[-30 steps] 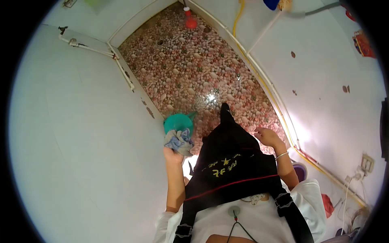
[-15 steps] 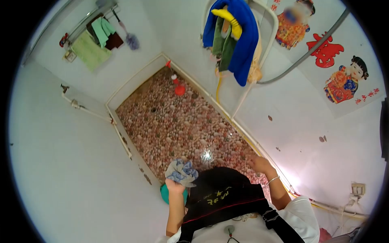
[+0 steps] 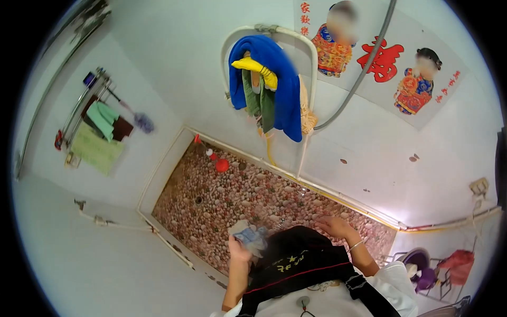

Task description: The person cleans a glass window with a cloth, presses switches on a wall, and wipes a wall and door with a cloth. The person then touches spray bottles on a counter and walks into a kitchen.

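Observation:
A crumpled blue-and-white cloth [image 3: 249,236] is gripped in my left hand [image 3: 238,252], held up in front of my body over the pebble-patterned floor [image 3: 237,193]. My right hand [image 3: 338,227] hangs to the right with its fingers stretched out and nothing visible in them. Between the two hands, the black apron [image 3: 301,264] I wear covers part of the floor.
Blue and green cloths with a yellow glove [image 3: 259,68] hang on a wall-mounted frame [image 3: 314,63]. A red object [image 3: 222,165] lies near the far corner. Pipes [image 3: 113,223] run along the left wall. Purple basins [image 3: 417,259] stand on a rack at right.
My view has turned, so the floor and walls appear shifted, and the rack with purple basins shows at right. The teal item near my left arm is out of sight. The cloth stays in my left hand.

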`<state>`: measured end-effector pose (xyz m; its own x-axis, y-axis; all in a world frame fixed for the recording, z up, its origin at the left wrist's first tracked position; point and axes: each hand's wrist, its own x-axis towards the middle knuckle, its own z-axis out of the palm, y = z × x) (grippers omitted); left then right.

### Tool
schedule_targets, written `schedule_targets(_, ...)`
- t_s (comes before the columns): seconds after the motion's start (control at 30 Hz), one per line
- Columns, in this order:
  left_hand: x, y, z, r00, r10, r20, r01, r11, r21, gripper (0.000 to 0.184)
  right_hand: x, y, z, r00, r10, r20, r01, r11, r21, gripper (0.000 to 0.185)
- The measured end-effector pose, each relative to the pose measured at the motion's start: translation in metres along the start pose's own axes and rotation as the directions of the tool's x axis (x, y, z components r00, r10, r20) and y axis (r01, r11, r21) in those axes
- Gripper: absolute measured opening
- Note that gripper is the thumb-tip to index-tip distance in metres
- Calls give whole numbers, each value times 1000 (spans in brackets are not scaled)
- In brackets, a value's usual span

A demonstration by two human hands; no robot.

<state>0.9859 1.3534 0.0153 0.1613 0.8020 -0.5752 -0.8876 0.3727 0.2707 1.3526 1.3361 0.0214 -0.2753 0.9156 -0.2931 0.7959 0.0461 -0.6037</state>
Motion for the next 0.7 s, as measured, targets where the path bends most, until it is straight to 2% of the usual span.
schedule_targets(0.07,6,15,12,999,-49,3,48,991,126,47,14,-23,10,999,-42,-14,44,984,173,34)
schedule_targets(0.1,3,20,25,998,-70,-4,69,966,250,52,20,-40,14,999,-25,-35,31,982,185,34)
schedule_targets(0.13,2,23,35,996,-86,1,83,959,270,52,26,-57,17,999,-25,-20,30,932,360,41)
schedule_targets(0.17,1,26,44,997,-81,-16,81,921,382,52,31,-76,18,999,-30,-11,32,852,522,50)
schedule_targets(0.2,-2,27,59,997,-74,-26,77,870,487,53,35,-95,15,999,-14,-32,29,850,527,50)
schedule_targets(0.23,-18,30,93,985,-139,-103,173,823,541,50,36,-114,10,999,-9,48,-25,744,667,64)
schedule_targets(0.27,-17,29,98,983,-162,-88,183,810,556,50,40,-128,8,993,-18,118,-82,617,782,81)
schedule_targets(0.3,-15,27,101,961,-274,48,208,823,528,50,44,-135,12,996,8,90,-76,616,784,81)
schedule_targets(0.33,-14,23,108,906,-381,185,245,828,504,54,47,-140,19,999,-7,44,-33,546,837,84)
schedule_targets(0.37,-24,20,129,914,-382,135,219,747,628,58,50,-145,21,1000,-16,-10,17,473,881,88)
schedule_targets(0.4,-19,14,129,894,-422,149,233,724,649,58,52,-152,18,999,21,-46,31,472,881,88)
schedule_targets(0.47,-9,1,123,800,-414,434,-33,692,721,58,49,-167,8,968,-12,-249,204,612,764,81)
schedule_targets(0.5,-28,3,147,818,-384,429,-62,682,728,54,48,-174,-2,968,103,-230,153,485,861,66)
schedule_targets(0.53,-20,2,148,799,-413,437,-57,672,739,54,50,-163,0,958,128,-256,164,486,858,66)
schedule_targets(0.6,1,4,138,788,-477,390,21,653,757,51,59,-143,3,955,221,-197,115,336,935,52)
schedule_targets(0.63,11,1,137,829,-443,341,24,637,770,45,56,-137,-2,948,233,-215,131,331,934,52)
schedule_targets(0.7,24,-2,140,832,-437,341,-20,592,806,41,43,-136,-33,913,358,-194,167,104,980,39)
